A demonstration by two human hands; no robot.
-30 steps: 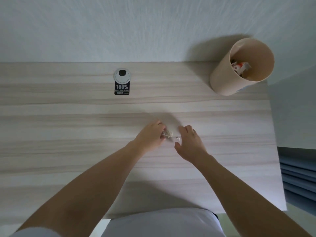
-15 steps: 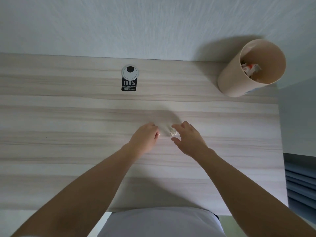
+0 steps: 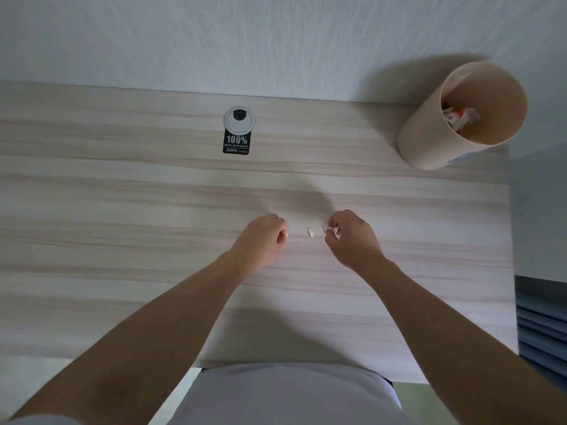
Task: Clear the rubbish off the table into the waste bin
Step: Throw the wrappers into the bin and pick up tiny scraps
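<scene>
On the pale wood-grain table [image 3: 122, 194], a tiny white scrap [image 3: 310, 232] lies between my two hands. My right hand [image 3: 352, 239] pinches small white scraps [image 3: 331, 230] at its fingertips, just right of the loose one. My left hand [image 3: 260, 240] is curled, with a small white bit showing at its fingertips [image 3: 287, 235]; what it holds is mostly hidden. The beige round waste bin [image 3: 429, 139] stands at the table's far right corner, with red-and-white wrappers [image 3: 460, 116] inside it.
A grey cable grommet [image 3: 239, 119] with a black "100%" sticker [image 3: 236, 144] sits at the back middle of the table. A white wall runs behind. The table's right edge ends beside blue slats [image 3: 543, 326].
My hands have drawn apart: the left went left, the right went right with scraps in its fingers. One scrap now lies bare on the table between them.
</scene>
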